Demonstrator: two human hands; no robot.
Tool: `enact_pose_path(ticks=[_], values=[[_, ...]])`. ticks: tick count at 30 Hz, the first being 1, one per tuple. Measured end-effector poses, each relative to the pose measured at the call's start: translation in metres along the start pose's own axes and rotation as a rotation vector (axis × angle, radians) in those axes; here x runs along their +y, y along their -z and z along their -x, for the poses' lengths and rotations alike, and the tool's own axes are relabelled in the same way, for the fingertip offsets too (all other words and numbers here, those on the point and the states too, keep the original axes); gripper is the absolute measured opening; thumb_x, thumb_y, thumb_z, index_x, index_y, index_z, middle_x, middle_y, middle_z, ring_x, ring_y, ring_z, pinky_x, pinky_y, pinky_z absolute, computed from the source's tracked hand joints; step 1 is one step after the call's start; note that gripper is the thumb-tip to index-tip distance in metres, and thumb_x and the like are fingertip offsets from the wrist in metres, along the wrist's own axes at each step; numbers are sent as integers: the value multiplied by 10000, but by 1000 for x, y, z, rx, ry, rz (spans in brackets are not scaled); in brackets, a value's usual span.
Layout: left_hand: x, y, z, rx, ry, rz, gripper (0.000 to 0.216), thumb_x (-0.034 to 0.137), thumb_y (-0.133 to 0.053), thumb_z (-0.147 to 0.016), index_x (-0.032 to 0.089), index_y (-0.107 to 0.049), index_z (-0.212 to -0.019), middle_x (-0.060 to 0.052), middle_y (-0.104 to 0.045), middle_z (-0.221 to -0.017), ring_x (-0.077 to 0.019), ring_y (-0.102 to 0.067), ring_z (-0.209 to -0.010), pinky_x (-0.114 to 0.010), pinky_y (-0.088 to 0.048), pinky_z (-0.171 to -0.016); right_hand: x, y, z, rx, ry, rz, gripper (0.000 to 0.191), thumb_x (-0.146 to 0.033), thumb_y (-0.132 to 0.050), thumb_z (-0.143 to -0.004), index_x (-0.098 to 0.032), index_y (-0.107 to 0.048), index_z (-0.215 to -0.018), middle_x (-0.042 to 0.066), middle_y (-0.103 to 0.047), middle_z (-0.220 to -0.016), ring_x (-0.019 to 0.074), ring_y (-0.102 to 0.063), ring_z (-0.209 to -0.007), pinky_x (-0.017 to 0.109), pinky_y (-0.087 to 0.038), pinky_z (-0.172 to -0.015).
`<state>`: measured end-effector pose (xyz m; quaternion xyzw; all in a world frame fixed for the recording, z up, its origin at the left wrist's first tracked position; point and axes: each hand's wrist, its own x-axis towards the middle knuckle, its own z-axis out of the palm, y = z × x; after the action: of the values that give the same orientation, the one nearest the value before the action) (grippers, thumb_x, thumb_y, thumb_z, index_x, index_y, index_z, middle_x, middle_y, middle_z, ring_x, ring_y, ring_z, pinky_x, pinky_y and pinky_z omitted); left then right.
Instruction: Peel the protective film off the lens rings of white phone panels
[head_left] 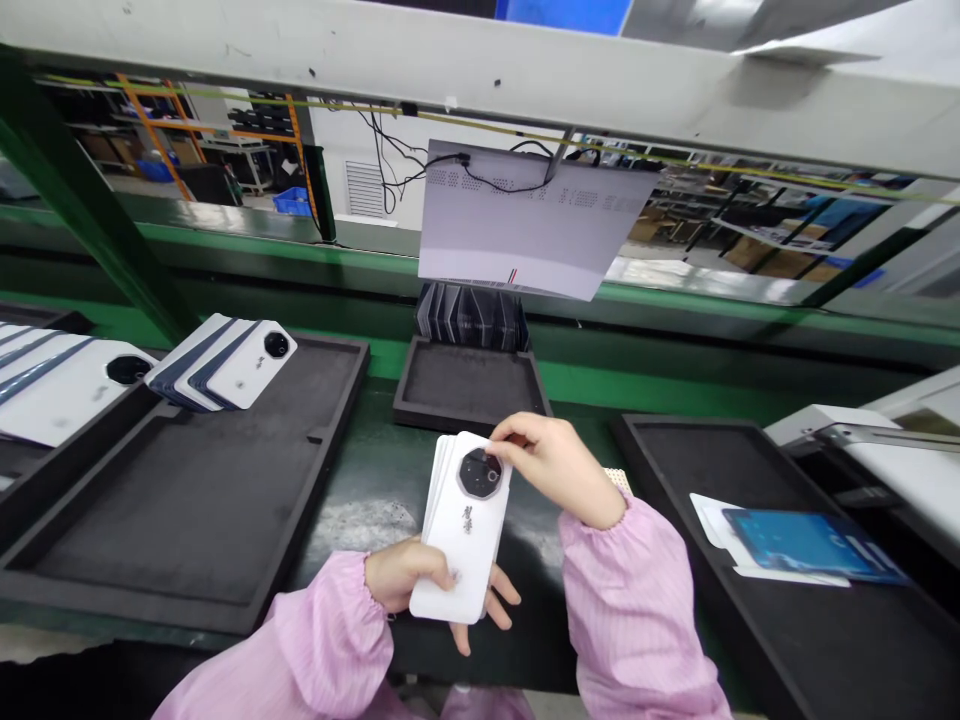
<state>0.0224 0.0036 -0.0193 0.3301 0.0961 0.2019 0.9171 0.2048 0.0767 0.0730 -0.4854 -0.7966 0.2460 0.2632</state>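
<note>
Stack of white back covers (463,540) sat gripped in the left hand (401,575), right hand (559,465) pinching its top edge, where loose fanning risked spilling covers onto the counter (375,480).

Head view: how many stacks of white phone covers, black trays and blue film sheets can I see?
White back-cover stacks: 3
Black foam trays: 4
Blue film sheets: 1
Total: 8

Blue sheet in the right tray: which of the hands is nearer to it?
Right. The right hand is left of the blue sheet, pinching the top of the white covers; the left hand is farther left and lower, holding them from below.
</note>
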Motion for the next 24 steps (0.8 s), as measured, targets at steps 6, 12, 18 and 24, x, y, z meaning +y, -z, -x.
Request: enact_pose_path(ticks=[6,12,18,24], values=[[0,-1,2,40,-33,-4,531,173,-476,-522,37,-641,-1008,-162,-634,-973,-248,-606,-837,-254,-516,-474,3,15,10,-73,-78,-113,286,-341,-696,-690,-195,-624,-925,25,-651,-840,142,-594,-629,274,-495,-591],[-2,4,5,103,1,-80,602,187,-430,-481,26,-638,-1023,-141,-663,-863,-189,-604,-629,-261,-476,-498,-4,4,10,6,-10,-106,148,-226,-658,-725,-212,-614,-866,23,-613,-880,143,-592,-698,270,-502,-602],[-3,3,4,155,-32,-147,573,178,-423,-471,47,-643,-983,-118,-653,-842,-170,-581,-578,-259,-439,-515,-6,-4,7,46,37,-134,62,-172,-633,-736,-206,-602,-778,18,-621,-868,140,-582,-707,265,-480,-600],[-5,7,6,222,-57,-242,557,142,-431,-458,72,-643,-968,-102,-639,-856,-148,-572,-543,-278,-452,-547,-5,-2,7,48,1,-138,59,-178,-635,-737,-201,-595,-773,13,-617,-826,142,-584,-695,263,-464,-581]])
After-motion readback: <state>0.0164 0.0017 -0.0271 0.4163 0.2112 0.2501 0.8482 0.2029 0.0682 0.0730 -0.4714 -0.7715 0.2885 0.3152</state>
